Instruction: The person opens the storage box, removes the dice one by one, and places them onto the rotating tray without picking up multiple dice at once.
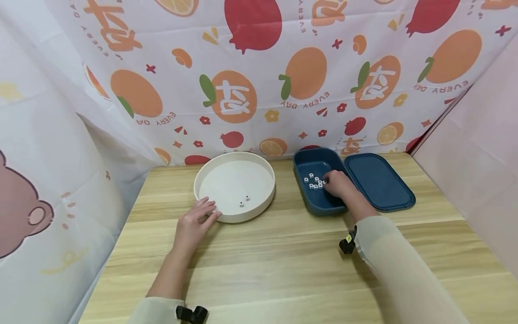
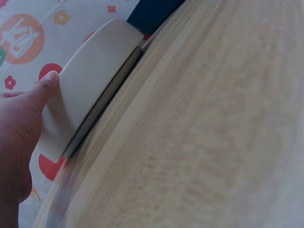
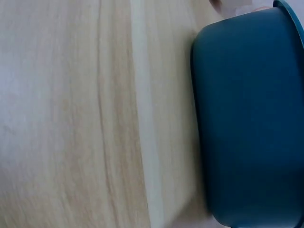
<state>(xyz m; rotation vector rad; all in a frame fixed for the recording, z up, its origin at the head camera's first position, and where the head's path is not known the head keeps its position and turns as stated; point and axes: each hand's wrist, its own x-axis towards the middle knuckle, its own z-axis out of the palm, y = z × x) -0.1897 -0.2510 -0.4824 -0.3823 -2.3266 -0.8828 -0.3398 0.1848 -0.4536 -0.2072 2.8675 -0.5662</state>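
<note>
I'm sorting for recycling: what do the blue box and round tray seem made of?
Blue box: probably plastic, smooth and satin, judging by its rounded, moulded-looking corners. Round tray: perhaps plastic, matte cream, its wall even; coated metal isn't ruled out.

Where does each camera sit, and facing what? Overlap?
Head: worn on head, facing forward and down at round cream tray and rectangular navy box; left hand and right hand show.
Left wrist: worn there, facing tray's outer wall; left hand shows.
Right wrist: worn there, facing box's outer side and wooden table; no hand clearly shows.
Shared: both wrist views show box and table.
</note>
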